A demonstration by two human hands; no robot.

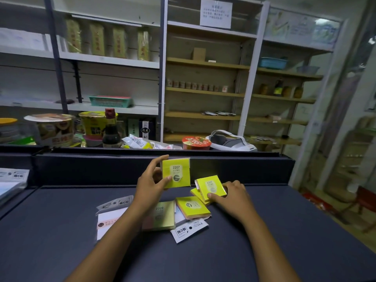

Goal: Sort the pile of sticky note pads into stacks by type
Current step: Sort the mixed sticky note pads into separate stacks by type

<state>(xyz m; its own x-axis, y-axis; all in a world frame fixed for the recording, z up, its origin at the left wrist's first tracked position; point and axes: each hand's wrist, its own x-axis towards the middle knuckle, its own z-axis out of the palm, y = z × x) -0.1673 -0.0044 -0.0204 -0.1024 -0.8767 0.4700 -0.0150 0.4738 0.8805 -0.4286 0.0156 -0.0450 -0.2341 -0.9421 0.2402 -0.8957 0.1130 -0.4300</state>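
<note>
A: What is the left hand (151, 180) holding?

B: A yellow pad (176, 173), lifted off the counter (61, 231) and upright, its face toward the camera. Fingers curl over the pad's top left corner and the thumb presses its lower left edge. The label reads "2207", right way up, above a round logo.

A: And the right hand (234, 197)?

B: Below and right of that grip, it pinches a second pad (211, 187) lying on the pile: thumb on the near edge, fingers curled over the far side. This one also reads "2207", tilted slightly, its top pointing away.

A: What else is in the pile?

B: Just under the right thumb, a third pad (193, 206) marked "2207", turned sideways so its writing runs toward the right. Beneath the left wrist, a paler pad (162, 217) reads "2209". Nearer, a white packet (188, 231) lies upside down; its characters are too small for me to read.
</note>
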